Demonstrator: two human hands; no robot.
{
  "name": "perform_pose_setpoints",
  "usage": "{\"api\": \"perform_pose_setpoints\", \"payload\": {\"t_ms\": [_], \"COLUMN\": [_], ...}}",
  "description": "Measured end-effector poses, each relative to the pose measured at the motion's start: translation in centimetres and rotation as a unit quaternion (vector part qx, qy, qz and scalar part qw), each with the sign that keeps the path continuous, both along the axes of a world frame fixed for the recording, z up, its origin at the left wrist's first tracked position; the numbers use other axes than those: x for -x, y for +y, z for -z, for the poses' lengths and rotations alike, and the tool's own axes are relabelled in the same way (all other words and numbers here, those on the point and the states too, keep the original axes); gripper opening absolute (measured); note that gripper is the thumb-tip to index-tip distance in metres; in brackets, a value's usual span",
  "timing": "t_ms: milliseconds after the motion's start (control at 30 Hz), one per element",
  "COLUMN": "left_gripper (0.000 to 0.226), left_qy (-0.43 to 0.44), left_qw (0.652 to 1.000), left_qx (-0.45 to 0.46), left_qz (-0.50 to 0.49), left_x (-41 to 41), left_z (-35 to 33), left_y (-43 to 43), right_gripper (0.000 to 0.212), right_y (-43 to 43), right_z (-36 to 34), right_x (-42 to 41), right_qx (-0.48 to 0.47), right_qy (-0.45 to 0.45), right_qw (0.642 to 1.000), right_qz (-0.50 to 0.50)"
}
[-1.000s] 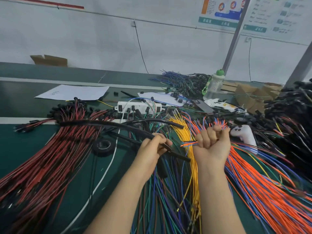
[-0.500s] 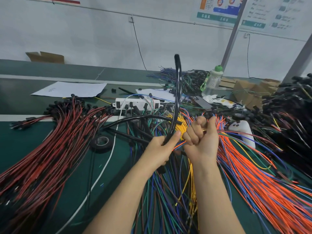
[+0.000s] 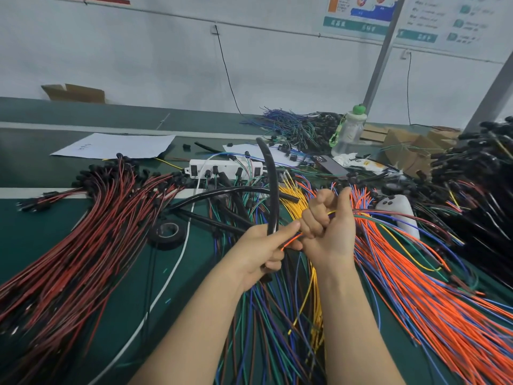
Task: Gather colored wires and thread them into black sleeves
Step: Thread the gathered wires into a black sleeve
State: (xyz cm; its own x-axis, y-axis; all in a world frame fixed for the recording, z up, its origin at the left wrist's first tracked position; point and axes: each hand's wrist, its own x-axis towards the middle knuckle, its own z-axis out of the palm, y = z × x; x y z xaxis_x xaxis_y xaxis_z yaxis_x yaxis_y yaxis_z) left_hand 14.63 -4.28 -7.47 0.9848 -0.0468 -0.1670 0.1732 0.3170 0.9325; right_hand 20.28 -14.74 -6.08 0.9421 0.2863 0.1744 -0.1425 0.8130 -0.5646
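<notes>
My left hand (image 3: pixel 262 252) grips a black sleeve (image 3: pixel 272 184) near its lower end; the sleeve stands almost upright and curves left at its top. My right hand (image 3: pixel 331 232) is closed around a small bundle of colored wires (image 3: pixel 291 240), whose orange tips poke out beside the left thumb, close to the sleeve's lower end. The bundle trails off to the right from the fist. Whether any wire is inside the sleeve is hidden by my fingers. Loose blue, green and yellow wires (image 3: pixel 277 315) lie under both forearms.
A big fan of red-black wires (image 3: pixel 83 245) fills the left, orange wires (image 3: pixel 416 287) the right. More black sleeves (image 3: pixel 222 194), a tape roll (image 3: pixel 166 232), a white power strip (image 3: pixel 222 168), a white controller (image 3: pixel 399 212), a bottle (image 3: pixel 348 132) and papers lie behind.
The left hand swung the black sleeve up from lying sideways to upright. The right hand brought the wire bundle left, against the left hand; the sleeve's top has dropped lower since half a second ago.
</notes>
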Motion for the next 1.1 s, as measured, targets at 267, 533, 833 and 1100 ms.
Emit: {"api": "perform_pose_setpoints", "payload": {"t_ms": [267,533,833,1100], "left_gripper": [0.016,0.006,0.013,0.01], "left_qy": [0.083,0.012,-0.014,-0.044], "left_qw": [0.986,0.99,0.986,0.993], "left_qx": [0.143,0.14,0.165,0.103], "left_qz": [0.001,0.002,-0.007,-0.021], "left_x": [-0.1,-0.1,-0.4,-0.5], "left_z": [-0.2,-0.1,0.4,0.6], "left_y": [-0.4,-0.3,-0.1,-0.5], "right_gripper": [0.064,0.052,0.053,0.053], "right_y": [0.3,0.0,-0.5,-0.8], "right_z": [-0.2,-0.1,0.6,0.9], "right_x": [0.2,0.2,-0.3,-0.5], "right_qx": [-0.058,-0.179,-0.258,-0.304], "right_qy": [0.017,0.094,0.119,0.138], "right_qw": [0.998,0.979,0.958,0.942], "right_qz": [-0.003,0.038,0.04,0.043]}}
